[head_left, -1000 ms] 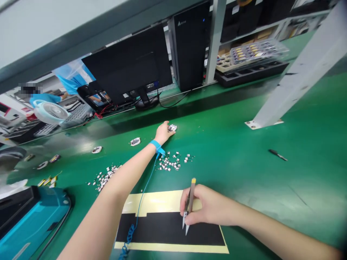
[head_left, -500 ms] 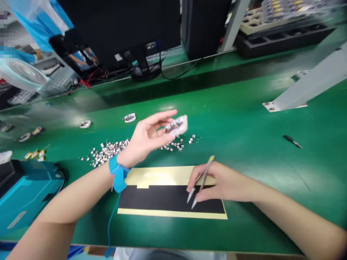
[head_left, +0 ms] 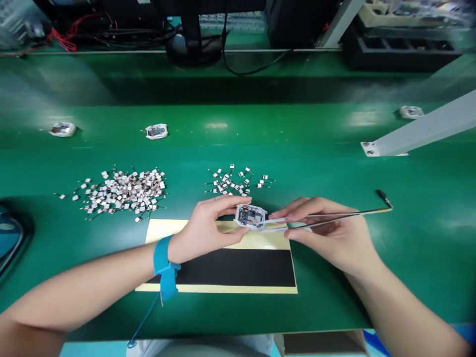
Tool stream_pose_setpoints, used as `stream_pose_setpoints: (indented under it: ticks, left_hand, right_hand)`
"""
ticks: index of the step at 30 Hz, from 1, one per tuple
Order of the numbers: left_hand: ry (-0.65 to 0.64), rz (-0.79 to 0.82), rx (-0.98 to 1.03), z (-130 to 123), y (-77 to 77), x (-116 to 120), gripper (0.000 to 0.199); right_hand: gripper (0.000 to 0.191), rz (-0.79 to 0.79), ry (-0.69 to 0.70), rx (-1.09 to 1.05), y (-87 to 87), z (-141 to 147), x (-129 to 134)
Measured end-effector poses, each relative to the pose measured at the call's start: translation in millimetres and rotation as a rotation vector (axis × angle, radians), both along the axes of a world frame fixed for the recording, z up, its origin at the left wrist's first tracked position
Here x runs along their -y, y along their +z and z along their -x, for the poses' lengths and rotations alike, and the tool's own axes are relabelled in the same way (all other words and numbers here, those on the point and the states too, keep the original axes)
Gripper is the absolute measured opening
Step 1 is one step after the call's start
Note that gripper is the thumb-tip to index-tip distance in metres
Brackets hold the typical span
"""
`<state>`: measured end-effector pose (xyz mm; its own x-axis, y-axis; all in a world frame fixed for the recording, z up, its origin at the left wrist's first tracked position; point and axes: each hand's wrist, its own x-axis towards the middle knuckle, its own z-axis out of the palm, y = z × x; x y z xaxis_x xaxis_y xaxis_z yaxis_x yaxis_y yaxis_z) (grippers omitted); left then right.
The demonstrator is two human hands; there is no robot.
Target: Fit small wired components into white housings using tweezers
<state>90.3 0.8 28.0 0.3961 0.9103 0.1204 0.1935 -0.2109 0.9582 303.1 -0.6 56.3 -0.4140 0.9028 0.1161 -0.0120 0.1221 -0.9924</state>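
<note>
Clamping a circuit board [head_left: 250,216] between left hand [head_left: 206,230] and tweezers [head_left: 334,218] in right hand [head_left: 329,233], above green workbench [head_left: 238,124]

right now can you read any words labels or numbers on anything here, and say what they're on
No text is readable in this view.
Any markings on the circuit board in the left hand are too small and blurred to read.
The blue wrist strap and the tweezers in the right hand show no lettering I can make out.
</note>
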Motion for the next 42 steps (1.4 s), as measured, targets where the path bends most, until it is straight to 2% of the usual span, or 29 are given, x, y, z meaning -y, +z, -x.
stream_pose_setpoints:
  ticks: [5,8,14,17,22,26,29,34,42]
  left_hand:
    - [0.018,-0.191,-0.077,1,4.5,0,0.036]
    - [0.018,-0.295,-0.089,0,6.4,-1,0.034]
    - [-0.013,-0.352,-0.098,0,6.9,1,0.033]
    - [-0.044,-0.339,-0.106,0,6.1,1,0.033]
    - [-0.098,-0.333,-0.119,0,5.4,2,0.02]
    - [-0.137,-0.337,-0.072,1,4.6,3,0.009]
    - [-0.158,-0.309,-0.033,3,2.8,4,0.007]
    - [-0.173,-0.283,0.088,2,1.0,4,0.006]
    - [-0.18,-0.319,0.148,2,2.7,4,0.007]
  right_hand:
    - [0.02,0.002,-0.041,-0.002,-5.2,9,6]
    - [0.022,-0.06,-0.092,0.007,-4.9,10,11]
    - [0.025,-0.206,-0.111,0.112,-4.3,8,16]
    - [0.028,-0.307,-0.077,0.134,-2.7,6,19]
    - [0.035,-0.473,0.073,0.209,2.7,0,26]
    - [0.041,-0.401,-0.059,0.114,4.5,3,29]
    - [0.035,-0.338,-0.136,0.081,5.2,9,28]
    - [0.028,-0.286,-0.078,0.093,5.7,13,27]
    - [0.032,-0.359,-0.053,0.03,-0.1,8,24]
